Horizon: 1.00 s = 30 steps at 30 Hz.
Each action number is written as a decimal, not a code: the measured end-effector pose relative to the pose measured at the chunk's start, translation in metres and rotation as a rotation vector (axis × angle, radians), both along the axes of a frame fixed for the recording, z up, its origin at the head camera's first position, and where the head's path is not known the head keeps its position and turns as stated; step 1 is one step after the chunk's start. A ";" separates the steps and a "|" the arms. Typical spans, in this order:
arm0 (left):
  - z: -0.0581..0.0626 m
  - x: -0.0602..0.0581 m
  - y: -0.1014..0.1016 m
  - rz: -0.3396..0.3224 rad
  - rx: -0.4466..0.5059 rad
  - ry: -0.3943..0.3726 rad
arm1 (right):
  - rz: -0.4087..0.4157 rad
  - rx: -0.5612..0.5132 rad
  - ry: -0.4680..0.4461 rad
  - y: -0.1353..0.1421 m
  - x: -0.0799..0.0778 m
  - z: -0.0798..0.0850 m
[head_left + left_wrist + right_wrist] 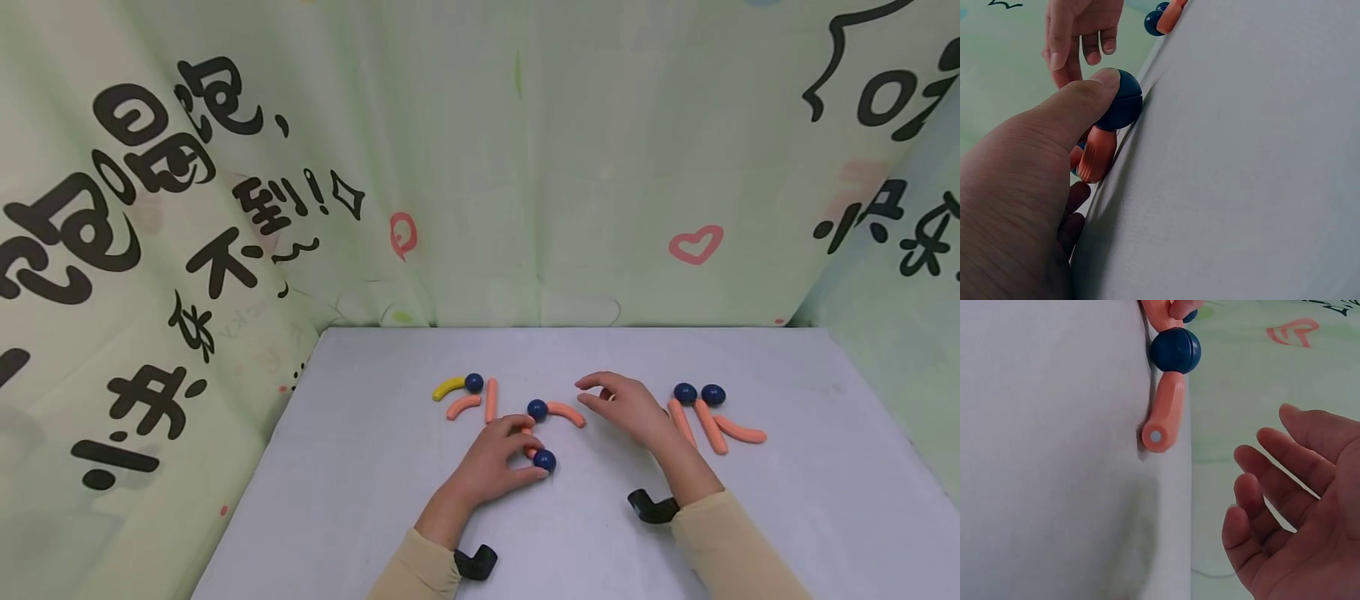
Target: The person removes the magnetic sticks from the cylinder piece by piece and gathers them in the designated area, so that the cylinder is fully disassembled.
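My left hand [491, 462] holds a joined toy piece of magnetic-style balls and sticks, its thumb on the near blue ball [545, 460]. From that ball an orange stick [1097, 156] runs away under the fingers, partly hidden by them. At its far end is a second blue ball [537, 409], with a curved orange stick [567, 413] attached on the right. In the right wrist view that curved stick [1165, 415] shows a pale round disc in its free end. Beyond it, my right hand [626, 408] hovers with loosely bent fingers, holding nothing.
To the left lie a yellow curved stick [448, 387] against a blue ball [473, 382], a short curved orange stick [463, 406] and a straight one [491, 400]. Two blue balls [685, 394] and several orange sticks [711, 427] lie right of the right hand. Curtains surround the white table [337, 500].
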State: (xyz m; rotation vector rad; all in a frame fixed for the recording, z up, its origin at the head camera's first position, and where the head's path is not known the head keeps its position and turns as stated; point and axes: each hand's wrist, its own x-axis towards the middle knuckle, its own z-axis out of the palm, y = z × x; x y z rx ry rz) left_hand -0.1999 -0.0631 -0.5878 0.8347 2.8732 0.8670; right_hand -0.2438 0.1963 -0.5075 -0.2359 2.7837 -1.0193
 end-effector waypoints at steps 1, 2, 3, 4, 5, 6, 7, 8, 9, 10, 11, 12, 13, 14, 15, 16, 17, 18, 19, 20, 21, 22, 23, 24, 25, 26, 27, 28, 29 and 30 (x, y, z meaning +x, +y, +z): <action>0.000 0.000 0.000 0.000 0.002 -0.001 | 0.010 -0.004 -0.003 -0.003 -0.001 -0.002; 0.000 0.000 0.000 -0.001 0.002 -0.001 | 0.018 -0.006 -0.006 -0.006 -0.001 -0.004; -0.001 0.000 -0.001 -0.001 0.002 0.000 | 0.030 -0.013 -0.012 -0.009 -0.002 -0.006; -0.001 -0.001 -0.001 -0.001 0.002 0.002 | 0.036 -0.017 -0.019 -0.011 -0.003 -0.008; -0.002 -0.001 -0.001 0.000 0.002 0.002 | 0.039 -0.023 -0.026 -0.014 -0.003 -0.011; -0.002 -0.001 -0.001 -0.001 0.002 0.005 | 0.039 -0.027 -0.031 -0.016 -0.004 -0.014; -0.003 -0.002 -0.001 -0.003 0.004 0.008 | 0.037 -0.028 -0.034 -0.018 -0.004 -0.018; -0.003 -0.002 -0.001 -0.005 0.006 0.010 | 0.036 -0.028 -0.030 -0.020 -0.005 -0.021; -0.003 -0.002 -0.001 -0.007 0.009 0.012 | 0.040 -0.029 -0.023 -0.021 -0.006 -0.024; -0.003 -0.002 -0.001 -0.010 0.011 0.013 | 0.038 -0.024 -0.013 -0.023 -0.006 -0.028; -0.003 -0.002 -0.001 -0.011 0.013 0.013 | 0.039 -0.024 -0.003 -0.023 -0.007 -0.031; -0.002 -0.002 -0.001 -0.014 0.014 0.014 | 0.041 -0.020 0.007 -0.024 -0.007 -0.033; -0.002 -0.002 -0.001 -0.015 0.014 0.013 | 0.044 -0.016 0.017 -0.025 -0.008 -0.036; -0.001 -0.002 -0.001 -0.017 0.014 0.013 | 0.054 -0.015 0.029 -0.025 -0.009 -0.038; -0.001 -0.002 -0.001 -0.017 0.012 0.014 | 0.061 -0.016 0.035 -0.025 -0.010 -0.039; -0.001 -0.002 -0.001 -0.018 0.011 0.016 | 0.068 -0.017 0.041 -0.026 -0.011 -0.041; 0.000 -0.002 -0.001 -0.019 0.009 0.018 | 0.073 -0.023 0.045 -0.026 -0.012 -0.042; 0.000 -0.002 -0.001 -0.020 0.009 0.020 | 0.082 -0.024 0.052 -0.027 -0.012 -0.042; 0.000 -0.002 -0.001 -0.020 0.011 0.021 | 0.091 -0.025 0.061 -0.027 -0.013 -0.043; 0.000 -0.002 -0.001 -0.020 0.013 0.023 | 0.103 -0.025 0.072 -0.028 -0.015 -0.044; 0.001 -0.002 -0.001 -0.021 0.014 0.027 | 0.111 -0.023 0.078 -0.028 -0.016 -0.045; 0.001 -0.002 -0.001 -0.022 0.016 0.031 | 0.120 -0.021 0.085 -0.029 -0.016 -0.046; 0.001 -0.002 -0.001 -0.024 0.018 0.034 | 0.127 -0.017 0.090 -0.029 -0.017 -0.047; 0.001 -0.001 -0.001 -0.025 0.022 0.039 | 0.136 -0.012 0.095 -0.029 -0.018 -0.048; 0.000 -0.001 -0.001 -0.026 0.023 0.044 | 0.144 -0.011 0.100 -0.030 -0.019 -0.049; 0.000 -0.001 -0.001 -0.028 0.024 0.048 | 0.150 -0.008 0.102 -0.030 -0.019 -0.050; 0.000 -0.001 -0.002 -0.030 0.024 0.054 | 0.152 -0.005 0.102 -0.031 -0.020 -0.050; 0.000 -0.001 -0.002 -0.032 0.027 0.058 | 0.153 -0.003 0.103 -0.031 -0.020 -0.051; 0.000 -0.001 -0.002 -0.035 0.029 0.063 | 0.151 -0.001 0.102 -0.031 -0.020 -0.051; 0.000 -0.001 -0.002 -0.036 0.030 0.067 | 0.149 -0.001 0.101 -0.032 -0.020 -0.051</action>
